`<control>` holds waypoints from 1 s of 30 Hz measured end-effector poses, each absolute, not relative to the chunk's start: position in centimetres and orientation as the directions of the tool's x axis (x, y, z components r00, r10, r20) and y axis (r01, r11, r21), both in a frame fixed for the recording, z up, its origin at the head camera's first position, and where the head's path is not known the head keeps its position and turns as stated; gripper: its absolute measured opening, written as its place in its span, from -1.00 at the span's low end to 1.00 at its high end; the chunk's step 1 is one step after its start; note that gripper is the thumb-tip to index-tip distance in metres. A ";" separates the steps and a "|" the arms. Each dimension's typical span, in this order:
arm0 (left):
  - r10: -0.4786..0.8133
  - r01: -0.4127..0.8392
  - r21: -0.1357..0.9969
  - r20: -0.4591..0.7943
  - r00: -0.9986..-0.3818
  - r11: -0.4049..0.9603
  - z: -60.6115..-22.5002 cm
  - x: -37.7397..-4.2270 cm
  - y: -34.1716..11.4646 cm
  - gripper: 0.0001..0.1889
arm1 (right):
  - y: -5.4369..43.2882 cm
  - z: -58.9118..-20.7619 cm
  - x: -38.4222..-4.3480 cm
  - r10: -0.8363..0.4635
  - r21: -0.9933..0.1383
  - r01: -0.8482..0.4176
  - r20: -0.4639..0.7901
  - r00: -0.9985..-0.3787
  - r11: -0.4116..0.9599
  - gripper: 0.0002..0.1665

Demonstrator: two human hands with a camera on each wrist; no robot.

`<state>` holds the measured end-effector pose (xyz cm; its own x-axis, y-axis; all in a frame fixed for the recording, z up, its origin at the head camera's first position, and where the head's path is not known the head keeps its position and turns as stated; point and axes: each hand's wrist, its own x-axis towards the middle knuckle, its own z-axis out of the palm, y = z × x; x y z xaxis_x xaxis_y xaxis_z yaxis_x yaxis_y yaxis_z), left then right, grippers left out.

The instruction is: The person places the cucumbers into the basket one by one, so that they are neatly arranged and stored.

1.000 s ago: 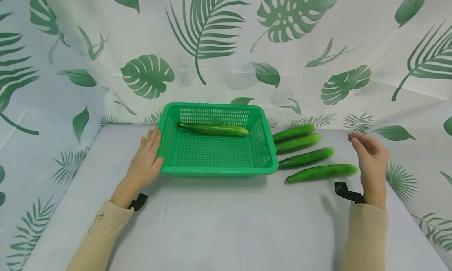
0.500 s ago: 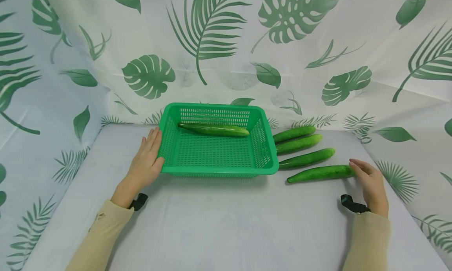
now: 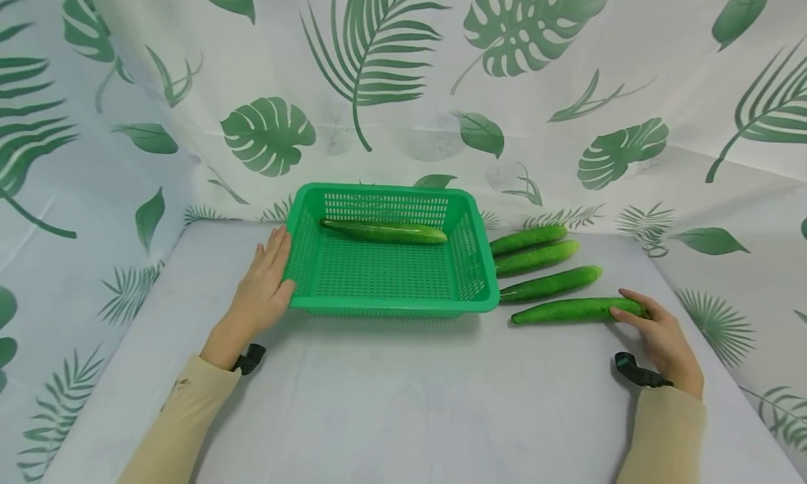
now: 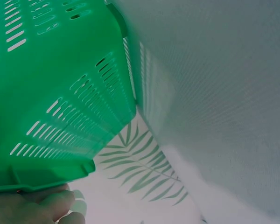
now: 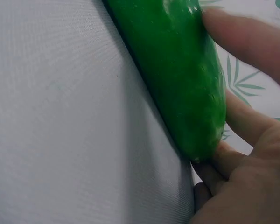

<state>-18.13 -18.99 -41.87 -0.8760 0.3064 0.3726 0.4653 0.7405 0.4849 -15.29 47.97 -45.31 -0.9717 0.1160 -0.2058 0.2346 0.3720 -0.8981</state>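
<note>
The left hand (image 3: 257,288) lies with straight fingers against the left side of the green basket (image 3: 394,304). The right hand (image 3: 662,337) pinches the right end of the nearest cucumber (image 3: 564,312), which lies on the table (image 3: 403,400). Three other cucumbers (image 3: 551,285) lie beyond it, beside the basket; one long cucumber (image 3: 384,232) rests inside.

I look forward and down from the head view, across the worktop (image 3: 403,400) to the leaf-print curtain (image 3: 403,134). My left wrist view, turned sideways, sits close beside the green basket (image 4: 46,84), which the head view shares. My right, also sideways, is close to a cucumber (image 5: 177,79) and fingers (image 5: 247,114), both shared with the head.
</note>
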 end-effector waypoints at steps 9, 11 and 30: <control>0.302 0.458 0.497 0.364 -0.881 0.737 -41.6 -18.2 -19.2 -0.24 | 47.8 -44.9 -15.7 0.108 -0.848 0.226 -0.199 -0.974 0.479 -0.03; 0.300 0.453 0.500 0.359 -0.884 0.738 -41.6 -18.2 -19.2 -0.24 | 47.7 -45.1 -15.6 0.126 -0.836 0.226 -0.188 -0.974 0.501 -0.06; 0.293 0.417 0.484 0.313 -0.904 0.770 -41.7 -18.2 -19.1 -0.23 | 48.8 -45.2 -14.2 0.070 -0.813 0.185 -0.176 -0.982 0.552 -0.21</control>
